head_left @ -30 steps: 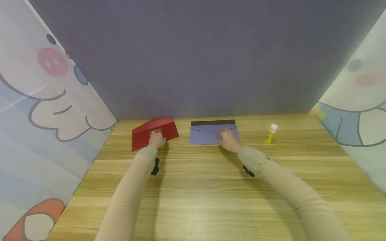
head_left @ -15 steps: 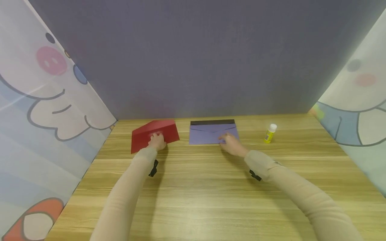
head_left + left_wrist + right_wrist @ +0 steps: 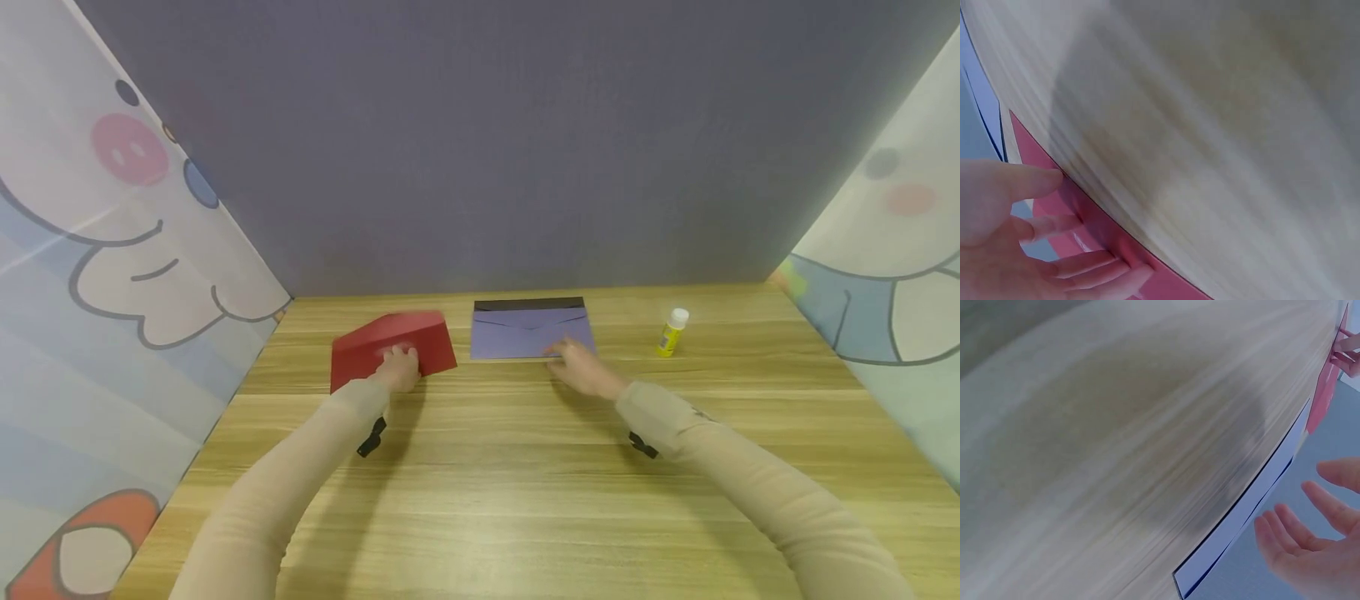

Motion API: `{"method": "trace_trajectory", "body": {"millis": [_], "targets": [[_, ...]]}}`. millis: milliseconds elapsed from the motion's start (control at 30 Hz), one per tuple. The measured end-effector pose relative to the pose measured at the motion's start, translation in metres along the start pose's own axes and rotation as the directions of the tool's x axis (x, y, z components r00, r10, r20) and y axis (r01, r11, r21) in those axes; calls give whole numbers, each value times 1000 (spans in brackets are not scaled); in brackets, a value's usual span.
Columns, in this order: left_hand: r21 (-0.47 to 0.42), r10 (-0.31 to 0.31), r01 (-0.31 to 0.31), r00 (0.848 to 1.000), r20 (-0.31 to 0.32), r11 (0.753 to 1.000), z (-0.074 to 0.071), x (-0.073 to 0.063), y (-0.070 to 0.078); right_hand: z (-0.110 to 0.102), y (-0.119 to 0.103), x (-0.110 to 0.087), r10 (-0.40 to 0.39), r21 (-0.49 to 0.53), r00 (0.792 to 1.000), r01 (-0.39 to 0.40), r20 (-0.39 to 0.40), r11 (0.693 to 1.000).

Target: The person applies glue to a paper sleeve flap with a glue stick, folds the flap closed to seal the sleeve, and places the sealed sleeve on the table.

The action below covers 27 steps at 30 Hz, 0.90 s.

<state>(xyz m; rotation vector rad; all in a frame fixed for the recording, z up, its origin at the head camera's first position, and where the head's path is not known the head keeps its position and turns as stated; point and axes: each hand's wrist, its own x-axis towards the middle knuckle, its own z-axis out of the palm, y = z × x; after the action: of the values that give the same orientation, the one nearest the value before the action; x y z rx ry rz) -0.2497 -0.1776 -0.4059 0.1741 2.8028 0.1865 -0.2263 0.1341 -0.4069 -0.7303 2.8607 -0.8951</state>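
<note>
A red envelope (image 3: 367,343) lies at the table's left, its upper flap slanting away from its body. On its face rest the fingertips of my left hand (image 3: 399,368); in the left wrist view, those fingers reach out fairly straight over the red paper (image 3: 1175,284) and the thumb lies at its near edge. To the right is a purple envelope (image 3: 502,335) with a black strip (image 3: 528,303) showing along its far edge. My right hand (image 3: 583,367) is over the purple envelope's near right corner, fingers loosely bent and holding nothing, apart from the paper (image 3: 1235,522) in the right wrist view.
A yellow glue stick (image 3: 670,337) with a white cap stands on the wooden table (image 3: 495,483) to the right. A grey panel (image 3: 480,150) rises along the table's back edge. Printed cartoon sheets (image 3: 90,333) hang at both sides.
The red envelope has slid a little toward me and to the right with my left hand. My right hand has drawn back slightly from the purple envelope, which stays put.
</note>
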Motion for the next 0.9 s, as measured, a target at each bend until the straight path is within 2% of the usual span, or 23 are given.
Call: {"method": "trace_trajectory", "body": {"millis": [333, 500, 600, 900], "targets": [[33, 54, -53, 998, -22, 998, 19, -34, 18, 2, -1, -10, -14, 60, 999, 12, 34, 998], [46, 103, -101, 994, -45, 994, 26, -55, 28, 2, -1, -13, -56, 36, 998, 55, 26, 998], [58, 133, -130, 990, -54, 990, 30, -66, 33, 2, -2, -16, -48, 32, 998, 46, 39, 998], [101, 171, -164, 983, -72, 981, 44, -92, 45, 4, -4, -21, -71, -4, 997, 71, 35, 997]]}}
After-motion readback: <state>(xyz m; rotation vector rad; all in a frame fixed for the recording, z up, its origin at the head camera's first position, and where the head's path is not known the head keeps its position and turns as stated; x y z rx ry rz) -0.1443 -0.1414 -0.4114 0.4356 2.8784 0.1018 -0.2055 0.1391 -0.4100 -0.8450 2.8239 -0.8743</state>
